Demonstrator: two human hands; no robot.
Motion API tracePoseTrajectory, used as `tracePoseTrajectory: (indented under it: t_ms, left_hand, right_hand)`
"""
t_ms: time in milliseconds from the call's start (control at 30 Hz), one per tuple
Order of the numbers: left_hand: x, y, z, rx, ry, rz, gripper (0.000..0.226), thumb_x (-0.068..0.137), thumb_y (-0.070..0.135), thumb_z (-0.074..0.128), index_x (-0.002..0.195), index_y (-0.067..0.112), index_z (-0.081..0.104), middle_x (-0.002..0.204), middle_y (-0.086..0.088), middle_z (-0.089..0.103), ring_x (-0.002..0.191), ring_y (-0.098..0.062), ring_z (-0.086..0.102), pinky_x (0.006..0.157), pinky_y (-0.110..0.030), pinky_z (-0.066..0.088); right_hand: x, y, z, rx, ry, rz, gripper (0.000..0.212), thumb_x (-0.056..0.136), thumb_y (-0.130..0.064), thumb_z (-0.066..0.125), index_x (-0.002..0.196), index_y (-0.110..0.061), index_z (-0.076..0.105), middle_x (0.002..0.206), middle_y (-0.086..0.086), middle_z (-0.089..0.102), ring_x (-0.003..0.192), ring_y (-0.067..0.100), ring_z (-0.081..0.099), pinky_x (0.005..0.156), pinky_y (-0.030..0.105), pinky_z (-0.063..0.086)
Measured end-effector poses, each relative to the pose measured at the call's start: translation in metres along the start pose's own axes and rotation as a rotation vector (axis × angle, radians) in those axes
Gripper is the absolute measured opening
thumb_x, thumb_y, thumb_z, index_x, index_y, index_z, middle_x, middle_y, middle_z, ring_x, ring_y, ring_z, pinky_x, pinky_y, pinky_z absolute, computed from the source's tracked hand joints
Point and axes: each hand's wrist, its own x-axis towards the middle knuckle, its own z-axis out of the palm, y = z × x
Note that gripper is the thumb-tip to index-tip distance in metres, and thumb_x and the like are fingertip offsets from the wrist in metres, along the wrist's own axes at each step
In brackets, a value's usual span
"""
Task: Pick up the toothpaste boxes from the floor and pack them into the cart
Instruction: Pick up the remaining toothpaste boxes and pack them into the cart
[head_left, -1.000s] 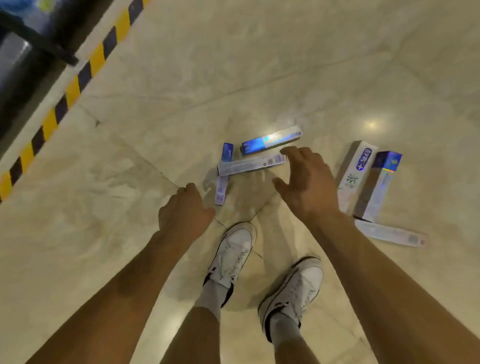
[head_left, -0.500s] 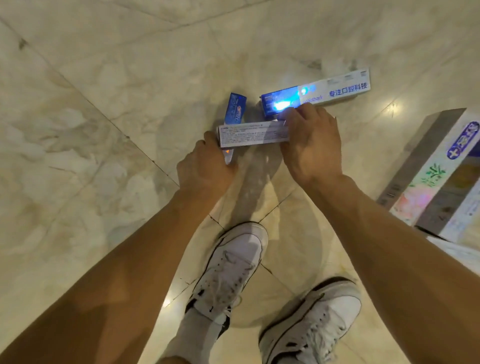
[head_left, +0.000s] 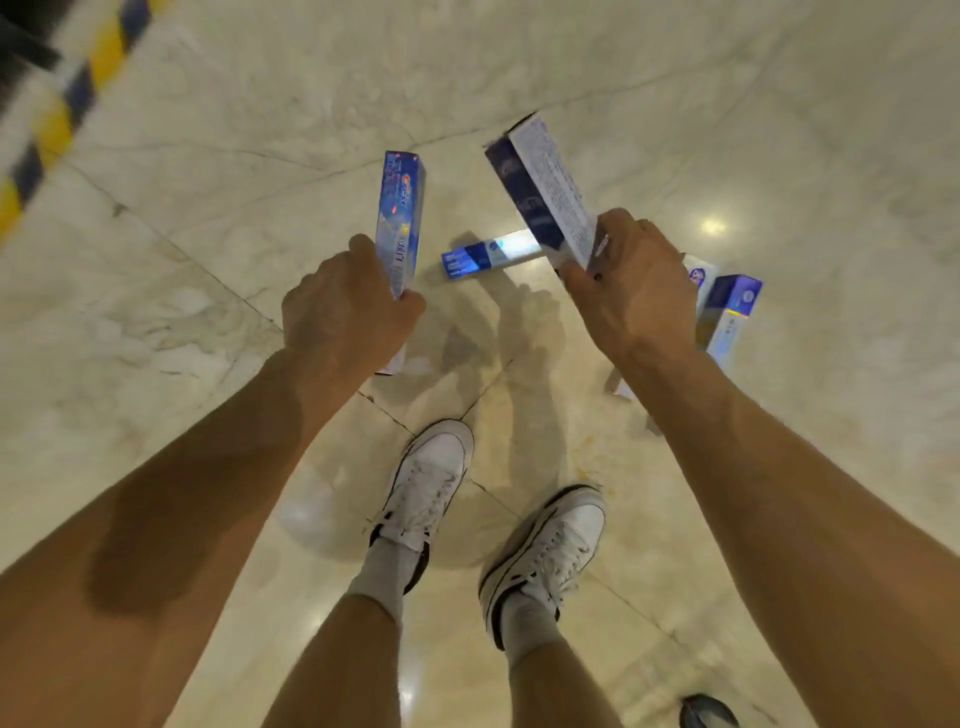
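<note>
My left hand (head_left: 348, 312) grips a blue toothpaste box (head_left: 401, 218) by its lower part, the box pointing up and away. My right hand (head_left: 631, 291) grips a white and dark blue toothpaste box (head_left: 545, 187), tilted up to the left. Both boxes are off the floor. One blue and white box (head_left: 491, 254) lies flat on the marble floor between my hands. Behind my right wrist lie more boxes (head_left: 730, 312), partly hidden by the arm. The cart is not in view.
My two feet in white sneakers (head_left: 431, 478) stand on the beige marble floor (head_left: 260, 130). A yellow and dark blue hazard stripe (head_left: 57, 119) runs along the floor edge at the upper left. A dark object (head_left: 706, 712) shows at the bottom right.
Both hands were down on the boxes lying on the floor; now each has lifted a box clear of the floor. The camera has risen and more floor shows.
</note>
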Motion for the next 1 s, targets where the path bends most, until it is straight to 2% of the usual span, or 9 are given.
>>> tracePoseTrajectory:
  t_ms: [133,267,367,467,533,600,700,900,1000]
  left_hand:
    - [-0.049,0.05,-0.129,0.006,0.021,0.092,0.038,0.086,0.048,0.06,0.098,0.018,0.039,0.089,-0.001,0.049,0.076,-0.029,0.047,0.071,-0.036,0.036]
    - [-0.109,0.101,-0.259,0.039,0.102,0.191,0.039,0.083,0.045,0.063,0.1,0.014,0.047,0.088,-0.006,0.057,0.074,-0.033,0.054,0.067,-0.034,0.038]
    - [-0.164,0.142,-0.359,0.053,0.101,0.228,0.039,0.084,0.045,0.063,0.101,0.014,0.047,0.095,-0.009,0.062,0.085,-0.036,0.062,0.069,-0.034,0.038]
    - [-0.224,0.183,-0.453,0.069,0.092,0.273,0.037,0.083,0.046,0.06,0.097,0.017,0.042,0.097,-0.006,0.063,0.087,-0.033,0.063,0.069,-0.034,0.038]
    - [-0.269,0.203,-0.505,0.112,0.099,0.313,0.036,0.085,0.048,0.057,0.096,0.017,0.041,0.096,-0.005,0.063,0.08,-0.03,0.06,0.066,-0.032,0.037]
    - [-0.31,0.223,-0.551,0.126,0.121,0.364,0.036,0.087,0.05,0.054,0.096,0.017,0.043,0.091,-0.003,0.061,0.072,-0.026,0.053,0.063,-0.032,0.037]
    - [-0.36,0.253,-0.609,0.156,0.137,0.435,0.036,0.088,0.052,0.052,0.096,0.018,0.042,0.079,0.003,0.05,0.071,-0.022,0.052,0.061,-0.03,0.036]
    - [-0.409,0.335,-0.693,0.213,0.202,0.676,0.038,0.088,0.055,0.051,0.098,0.02,0.042,0.074,0.006,0.043,0.068,-0.018,0.049,0.056,-0.03,0.033]
    - [-0.432,0.382,-0.724,0.217,0.253,0.833,0.038,0.087,0.055,0.052,0.099,0.021,0.043,0.075,0.006,0.045,0.067,-0.017,0.049,0.056,-0.03,0.033]
  right_hand:
    - [-0.022,-0.021,-0.139,-0.055,0.067,0.068,0.037,0.09,-0.054,0.059,0.107,-0.022,0.055,0.091,-0.001,0.052,0.082,0.027,0.056,0.069,0.042,0.051]
    - [-0.059,-0.055,-0.284,-0.044,0.134,0.107,0.034,0.088,-0.054,0.06,0.101,-0.023,0.053,0.088,-0.001,0.052,0.079,0.027,0.058,0.067,0.042,0.054]
    - [-0.106,-0.082,-0.388,-0.042,0.148,0.137,0.034,0.087,-0.055,0.059,0.099,-0.025,0.05,0.087,-0.001,0.055,0.078,0.027,0.06,0.066,0.044,0.057]
    - [-0.16,-0.107,-0.486,-0.003,0.178,0.175,0.032,0.086,-0.053,0.058,0.095,-0.024,0.048,0.087,-0.002,0.055,0.078,0.026,0.059,0.066,0.041,0.055]
    - [-0.197,-0.118,-0.547,0.042,0.184,0.228,0.031,0.086,-0.052,0.058,0.093,-0.023,0.048,0.086,-0.002,0.056,0.076,0.025,0.058,0.063,0.035,0.048]
    - [-0.233,-0.125,-0.605,0.115,0.222,0.258,0.032,0.087,-0.054,0.058,0.093,-0.024,0.049,0.086,-0.003,0.058,0.072,0.021,0.057,0.059,0.032,0.04]
    - [-0.281,-0.129,-0.681,0.127,0.283,0.299,0.035,0.087,-0.055,0.059,0.091,-0.022,0.048,0.083,-0.004,0.057,0.067,0.016,0.054,0.055,0.03,0.034]
    - [-0.35,-0.12,-0.791,0.087,0.419,0.423,0.037,0.086,-0.056,0.058,0.09,-0.021,0.049,0.08,-0.004,0.057,0.07,0.02,0.057,0.059,0.032,0.042]
    - [-0.388,-0.114,-0.833,0.074,0.54,0.51,0.038,0.088,-0.056,0.059,0.09,-0.021,0.045,0.078,-0.006,0.05,0.07,0.019,0.052,0.053,0.03,0.033]
